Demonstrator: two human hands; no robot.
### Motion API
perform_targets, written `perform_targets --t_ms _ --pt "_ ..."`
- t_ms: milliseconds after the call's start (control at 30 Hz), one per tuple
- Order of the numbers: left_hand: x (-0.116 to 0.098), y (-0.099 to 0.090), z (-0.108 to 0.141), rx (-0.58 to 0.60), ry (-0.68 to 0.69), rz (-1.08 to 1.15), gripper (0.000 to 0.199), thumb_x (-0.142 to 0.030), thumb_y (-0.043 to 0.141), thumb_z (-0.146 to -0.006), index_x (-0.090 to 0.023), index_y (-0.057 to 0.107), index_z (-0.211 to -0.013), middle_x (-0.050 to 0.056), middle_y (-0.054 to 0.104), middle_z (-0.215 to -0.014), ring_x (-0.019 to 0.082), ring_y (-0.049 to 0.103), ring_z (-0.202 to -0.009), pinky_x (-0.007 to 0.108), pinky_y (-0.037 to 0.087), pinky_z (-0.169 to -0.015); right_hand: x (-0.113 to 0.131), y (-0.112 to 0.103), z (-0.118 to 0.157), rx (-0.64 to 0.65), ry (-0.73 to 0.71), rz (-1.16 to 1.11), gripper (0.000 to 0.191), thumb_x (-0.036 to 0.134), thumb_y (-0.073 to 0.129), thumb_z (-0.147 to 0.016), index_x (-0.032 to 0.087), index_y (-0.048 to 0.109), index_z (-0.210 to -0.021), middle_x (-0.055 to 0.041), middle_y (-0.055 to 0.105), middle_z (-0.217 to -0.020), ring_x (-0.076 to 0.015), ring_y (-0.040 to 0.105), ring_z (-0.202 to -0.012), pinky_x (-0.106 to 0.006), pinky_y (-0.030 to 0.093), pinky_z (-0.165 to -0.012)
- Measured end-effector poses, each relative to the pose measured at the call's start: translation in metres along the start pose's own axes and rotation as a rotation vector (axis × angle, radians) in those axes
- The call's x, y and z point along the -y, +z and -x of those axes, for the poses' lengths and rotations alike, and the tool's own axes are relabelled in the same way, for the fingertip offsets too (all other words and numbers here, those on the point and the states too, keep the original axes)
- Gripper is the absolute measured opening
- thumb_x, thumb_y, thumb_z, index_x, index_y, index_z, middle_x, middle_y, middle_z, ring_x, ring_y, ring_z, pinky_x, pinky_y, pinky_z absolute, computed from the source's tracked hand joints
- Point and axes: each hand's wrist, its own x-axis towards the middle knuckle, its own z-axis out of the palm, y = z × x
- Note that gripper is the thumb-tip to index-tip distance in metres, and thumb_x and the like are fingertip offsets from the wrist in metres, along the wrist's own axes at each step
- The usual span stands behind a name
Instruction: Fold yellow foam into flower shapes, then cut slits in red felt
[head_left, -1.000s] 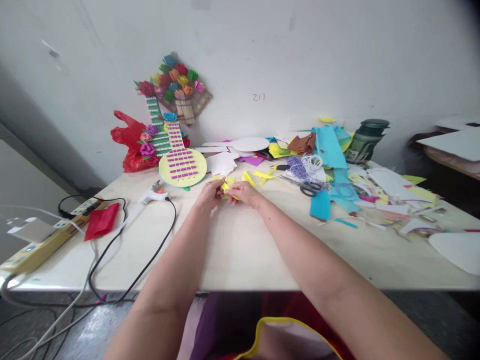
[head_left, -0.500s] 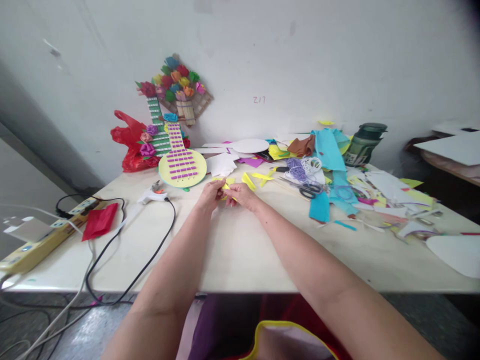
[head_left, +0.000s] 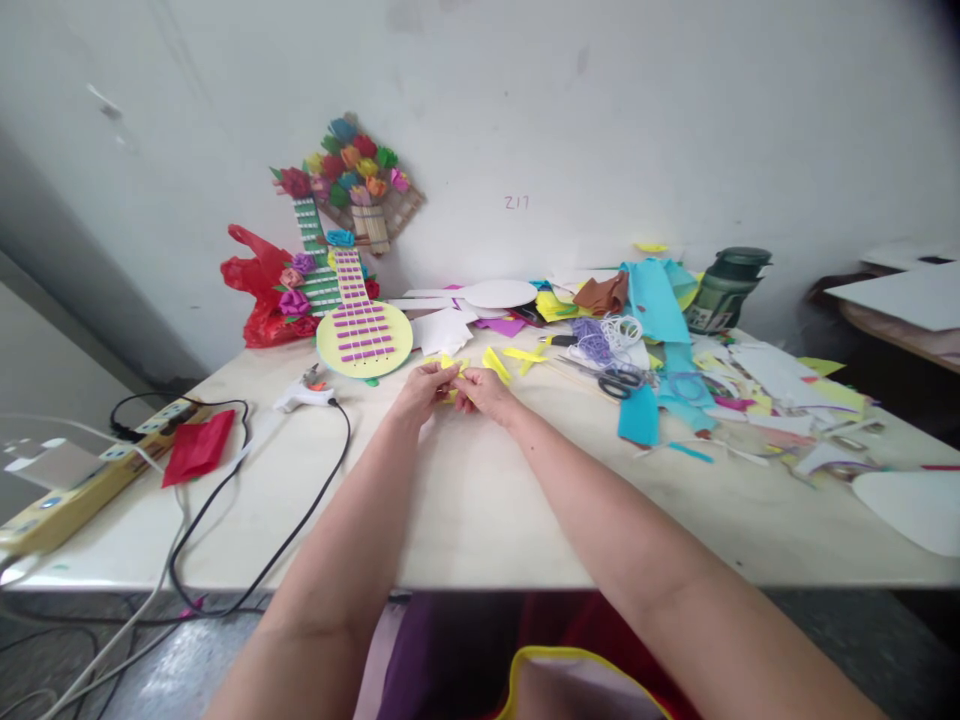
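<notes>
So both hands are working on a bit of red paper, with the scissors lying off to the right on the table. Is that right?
Not quite: the head view shows both hands on yellow paper, not red. The scissors do lie off to the right.

1. A pale table (head_left: 495, 510) with a smooth top carries everything listed here.
2. Left end: a yellow power strip (head_left: 82, 505); a red packet (head_left: 199, 445) beside it; a white glue gun (head_left: 304, 392), its black cord (head_left: 330, 485) curving over the front edge.
3. Back left: a red plastic bag (head_left: 259, 290); a yellow guitar-shaped craft (head_left: 364, 340), propped upright.
4. Middle: white paper (head_left: 442, 330); yellow strips (head_left: 496, 364).
5. Right of middle: scissors (head_left: 619, 382) near purple yarn (head_left: 592, 340) and white cord (head_left: 622, 328); blue paper (head_left: 639, 415).
6. Right: a green bottle (head_left: 726, 290), upright; mixed scraps (head_left: 795, 390); a rounded white piece (head_left: 911, 510).
</notes>
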Motion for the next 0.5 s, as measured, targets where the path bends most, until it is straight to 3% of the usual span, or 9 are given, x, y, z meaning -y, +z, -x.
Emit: perform_targets --t_ms 333,500 --pt "0.0042 0.0027 -0.0046 -0.074 -0.102 0.135 0.029 -0.025 0.074 -0.057 -0.014 0.047 -0.056 -0.005 0.042 -0.043 0.003 0.036 -0.038 0.017 0.031 -0.039 0.0034 -0.0047 0.0024 0.054 -0.09 0.048 0.027 0.027 0.054 -0.078 0.016 0.049 -0.053 0.0047 0.052 -0.042 -0.0042 0.043 -0.036 -0.015 0.034 -0.039" --pt "-0.0006 0.0014 -0.0035 -0.125 -0.024 0.129 0.028 -0.025 0.074 -0.056 -0.013 0.048 -0.056 -0.005 0.041 -0.043 0.003 0.037 -0.038 0.016 0.031 -0.04 0.0 -0.0033 0.0002 0.078 -0.033 -0.044 0.021 0.03 0.05 -0.082 0.016 0.051 -0.065 0.0037 0.056 -0.046 -0.0058 0.045 -0.036 -0.016 0.035 -0.039"
